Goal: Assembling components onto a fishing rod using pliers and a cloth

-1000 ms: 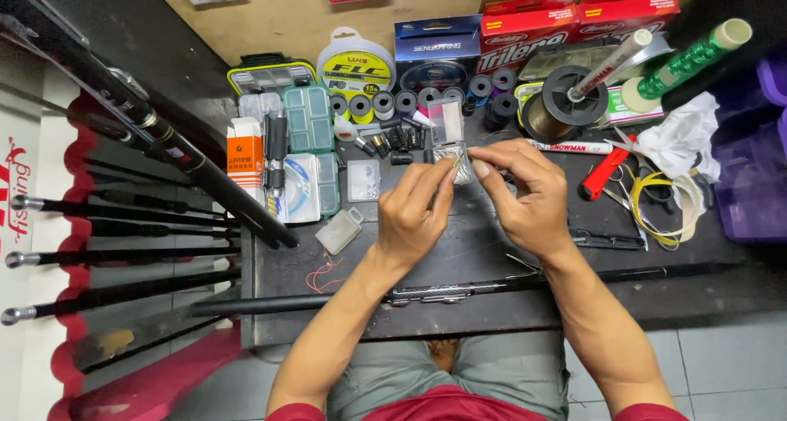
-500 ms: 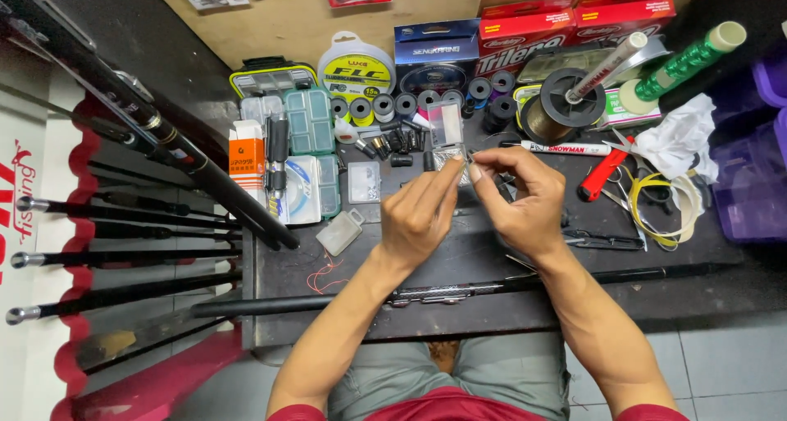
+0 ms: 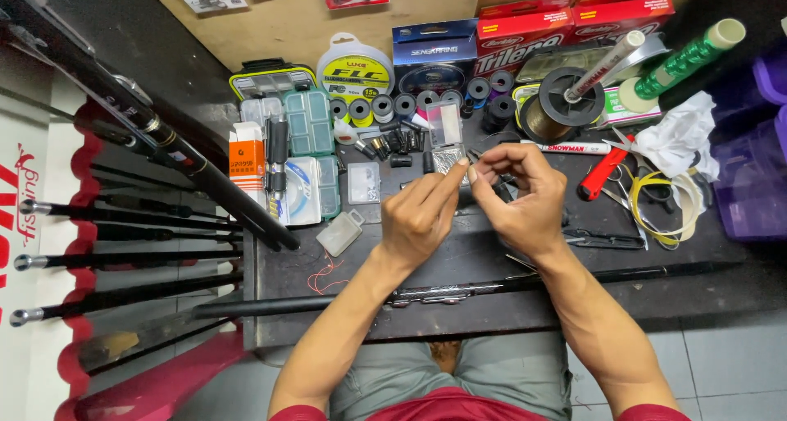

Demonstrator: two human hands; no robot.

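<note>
Metal glint: a tiny silvery fitting [image 3: 469, 175], too small to name, sits pinched where both hands meet above the dark workbench [image 3: 459, 261].
Left hand [image 3: 422, 220]: forefinger and thumb stretched up and closed against the fitting, the other fingers curled.
Right hand [image 3: 520, 200]: fingertips drawn tight together on the same piece; whether a line runs between the hands cannot be told.
Change: against the frames a second and half a second earlier, the hands sit a touch higher over the bench and the pinch looks narrower; nothing on the bench has shifted.
Reading: the small closing of the fingers suggests fine fitting work under way, with the piece not yet set down.
Under the wrists: a dark fishing rod [image 3: 426, 294] lies across the bench's near edge.
Behind the fingers: a small clear packet [image 3: 443, 124], a row of small line spools [image 3: 385, 108], a teal tackle box [image 3: 307, 122].
Right side: red-handled scissors [image 3: 601, 173], a coil of yellow line [image 3: 656, 208], a large line spool [image 3: 566, 97].
Left side: dark rods [image 3: 123, 261] racked beside the bench.
</note>
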